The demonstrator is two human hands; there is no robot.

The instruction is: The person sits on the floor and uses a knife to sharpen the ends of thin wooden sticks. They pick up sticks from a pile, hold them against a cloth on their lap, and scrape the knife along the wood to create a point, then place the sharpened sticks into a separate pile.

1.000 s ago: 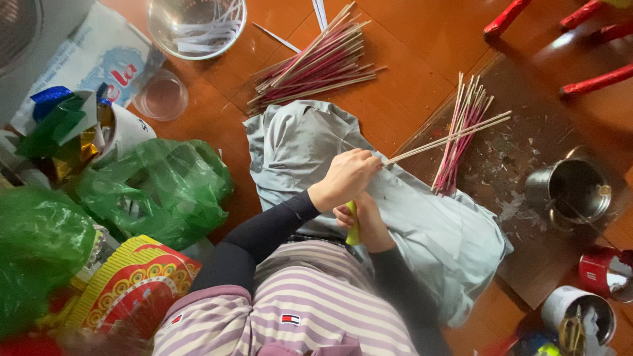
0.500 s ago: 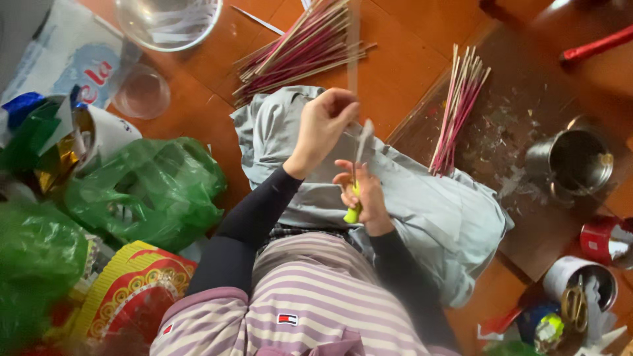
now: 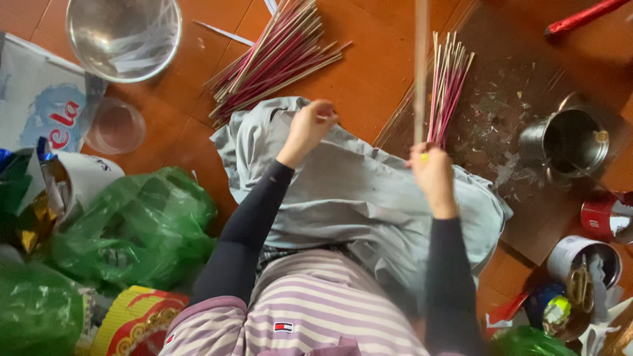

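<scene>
My right hand (image 3: 433,177) is closed around a thin pale stick (image 3: 421,72) that stands upright and blurred; a small yellow-green thing shows at the top of the fist. It is next to a small bundle of pink-and-tan sticks (image 3: 447,86) lying on a dark board (image 3: 521,184). My left hand (image 3: 308,129) hovers over a grey cloth (image 3: 356,191) spread on my lap, its fingers pinched on what looks like a thin pale strip. A larger pile of red and tan sticks (image 3: 277,56) lies on the floor just beyond it.
A metal bowl (image 3: 124,36) with white strips and a clear plastic cup (image 3: 115,126) sit at the upper left. Green plastic bags (image 3: 135,227) crowd the left. At the right stand a small metal pot (image 3: 572,142), a red tin (image 3: 603,216) and a cup with scissors (image 3: 583,273).
My hands have moved apart: the right one swung out to the right with the stick now upright, and the left one stays over the cloth. The view shifted closer.
</scene>
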